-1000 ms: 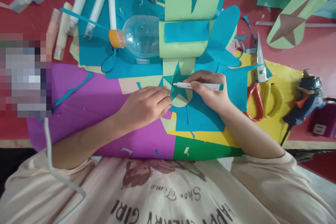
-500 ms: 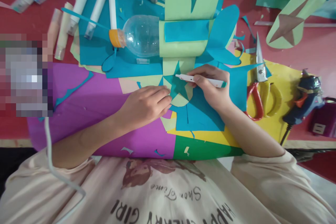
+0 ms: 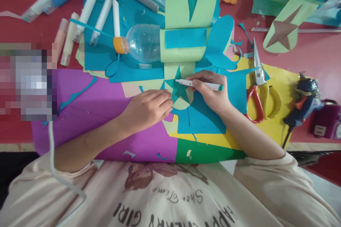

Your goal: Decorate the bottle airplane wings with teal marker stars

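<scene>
My right hand (image 3: 210, 88) grips a white marker (image 3: 204, 84) with a green end. Its tip touches or nearly touches a green star (image 3: 180, 90) on a light green paper strip (image 3: 183, 104). My left hand (image 3: 153, 106) lies palm down at the left edge of that strip, its fingertips resting on the paper. Beyond the hands lies a clear plastic bottle (image 3: 145, 42) on its side, with an orange cap (image 3: 119, 45). Light green paper wraps it, bearing a blue rectangle (image 3: 185, 38). Blue paper petals (image 3: 218, 44) stick out at its right end.
Scissors (image 3: 258, 78) with red and yellow handles lie on yellow paper to the right, near a blue glue gun (image 3: 303, 99). Several markers (image 3: 101, 20) lie at upper left. Purple paper (image 3: 106, 94) is under my left arm. A star cutout (image 3: 283, 32) lies at upper right.
The view has shifted slightly, so the far objects appear lower. The marker tip has moved a little along the star's upper left side. My left hand keeps its place on the paper.
</scene>
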Tool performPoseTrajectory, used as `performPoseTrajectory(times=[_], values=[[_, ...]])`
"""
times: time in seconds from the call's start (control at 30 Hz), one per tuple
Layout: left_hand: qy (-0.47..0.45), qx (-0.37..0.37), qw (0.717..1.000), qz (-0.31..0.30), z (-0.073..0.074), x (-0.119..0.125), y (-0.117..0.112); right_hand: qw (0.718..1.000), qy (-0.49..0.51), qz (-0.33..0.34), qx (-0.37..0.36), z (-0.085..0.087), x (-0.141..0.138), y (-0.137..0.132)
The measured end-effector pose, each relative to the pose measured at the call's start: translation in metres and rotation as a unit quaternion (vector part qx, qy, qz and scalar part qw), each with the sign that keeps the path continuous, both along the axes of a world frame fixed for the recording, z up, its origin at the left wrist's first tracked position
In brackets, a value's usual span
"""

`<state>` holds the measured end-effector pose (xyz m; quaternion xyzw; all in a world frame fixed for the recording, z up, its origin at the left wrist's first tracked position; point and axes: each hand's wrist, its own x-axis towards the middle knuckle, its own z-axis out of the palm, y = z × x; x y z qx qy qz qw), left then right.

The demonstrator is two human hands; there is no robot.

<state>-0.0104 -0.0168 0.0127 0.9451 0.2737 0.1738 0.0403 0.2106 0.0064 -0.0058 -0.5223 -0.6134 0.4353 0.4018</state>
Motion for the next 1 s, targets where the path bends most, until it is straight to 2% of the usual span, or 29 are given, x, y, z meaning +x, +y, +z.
performPoseTrajectory(times=[0.2, 0.37, 0.47, 0.53, 0.57, 0.63, 0.7, 0.77, 0.87, 1.0], values=[[0.000, 0.004, 1.000, -0.004, -0.001, -0.001, 0.000, 0.999, 0.040, 0.006, -0.012, 0.000, 0.003, 0.003], [-0.004, 0.012, 1.000, -0.004, -0.004, -0.003, 0.000, 0.996, 0.070, 0.005, 0.046, 0.010, 0.009, -0.008], [-0.007, 0.022, 1.000, -0.007, -0.007, -0.003, 0.000, 0.984, 0.109, -0.050, 0.133, 0.024, 0.012, -0.009], [-0.003, 0.018, 1.000, -0.006, -0.010, -0.004, 0.001, 0.950, 0.133, -0.132, 0.248, 0.033, 0.015, -0.001], [0.000, 0.015, 1.000, -0.004, -0.011, -0.004, 0.001, 0.935, 0.122, -0.150, 0.296, 0.036, 0.019, 0.006], [0.006, 0.008, 1.000, 0.001, -0.013, -0.004, 0.001, 0.932, 0.027, -0.137, 0.333, 0.038, 0.028, 0.020], [0.006, 0.003, 1.000, 0.005, -0.014, -0.004, 0.002, 0.938, -0.046, -0.103, 0.327, 0.036, 0.038, 0.033], [-0.002, 0.004, 1.000, 0.008, -0.014, -0.003, 0.002, 0.955, -0.089, -0.063, 0.276, 0.031, 0.045, 0.045], [-0.020, 0.009, 1.000, 0.004, -0.015, -0.003, 0.004, 0.986, -0.056, -0.002, 0.154, 0.024, 0.049, 0.062], [-0.031, 0.006, 1.000, -0.001, -0.017, -0.004, 0.006, 0.992, -0.076, 0.016, 0.103, 0.027, 0.045, 0.082]])
